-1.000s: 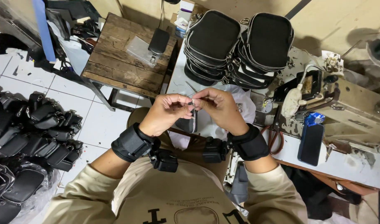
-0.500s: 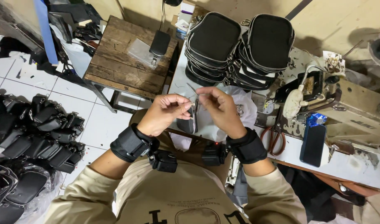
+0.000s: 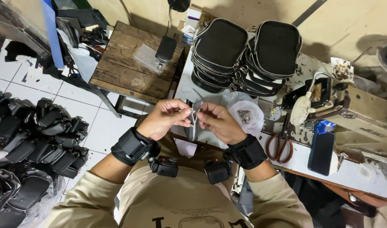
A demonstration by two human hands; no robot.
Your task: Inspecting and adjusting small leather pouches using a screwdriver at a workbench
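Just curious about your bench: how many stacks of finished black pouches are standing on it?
2: left stack and right stack, side by side at the bench's far edge. More pouches may be hidden behind.

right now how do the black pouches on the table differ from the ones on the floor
The pouches on the table sit in two neat stacks, lying flat with zipper edges showing; the pouches on the floor lie in a loose, jumbled heap. The table ones are far fewer than the floor ones. Both sets are black and similar in shape.
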